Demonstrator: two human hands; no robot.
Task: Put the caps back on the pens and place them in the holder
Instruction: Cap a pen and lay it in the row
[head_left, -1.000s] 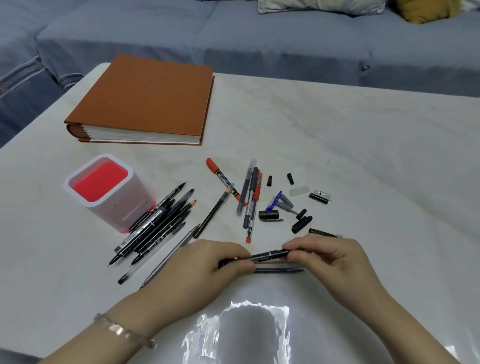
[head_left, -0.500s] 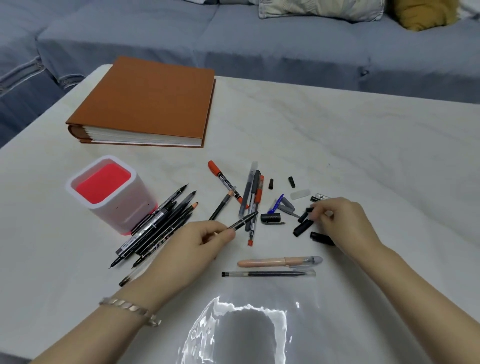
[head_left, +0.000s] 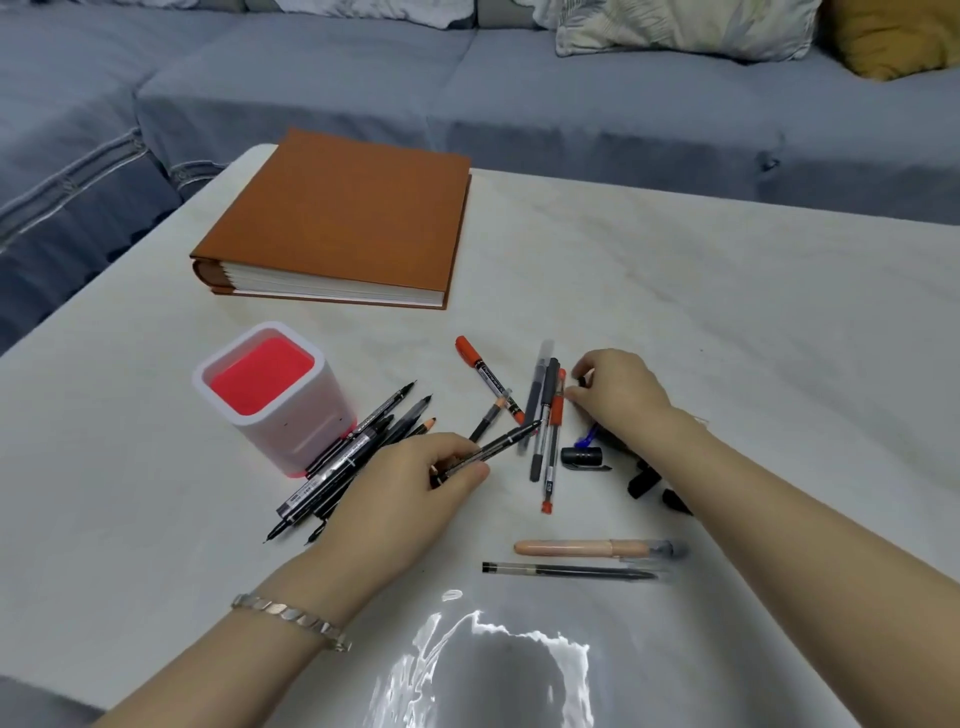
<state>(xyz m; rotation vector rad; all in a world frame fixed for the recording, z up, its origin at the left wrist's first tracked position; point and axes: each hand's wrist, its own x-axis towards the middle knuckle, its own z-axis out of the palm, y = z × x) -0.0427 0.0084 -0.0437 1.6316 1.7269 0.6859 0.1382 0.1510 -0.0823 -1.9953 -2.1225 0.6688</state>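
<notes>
My left hand (head_left: 410, 493) grips a thin black pen (head_left: 488, 449) that points up and to the right. My right hand (head_left: 618, 392) reaches over the loose caps and pinches a small black cap (head_left: 582, 383) between thumb and fingers. The white holder with a red inside (head_left: 270, 392) stands at the left, with a pile of black pens (head_left: 358, 457) leaning at its base. Several pens, one with an orange cap (head_left: 485, 376), lie in the middle. A peach pen (head_left: 587, 548) and a clear thin pen (head_left: 569, 571) lie nearer to me.
A thick orange album (head_left: 343, 218) lies at the back left of the white marble table (head_left: 727, 322). Loose black caps (head_left: 587, 456) sit under my right forearm. A blue sofa runs behind the table.
My right hand has moved up and left from the black caps at the right to a small cap by the grey pens. My left hand keeps holding the black pen.
</notes>
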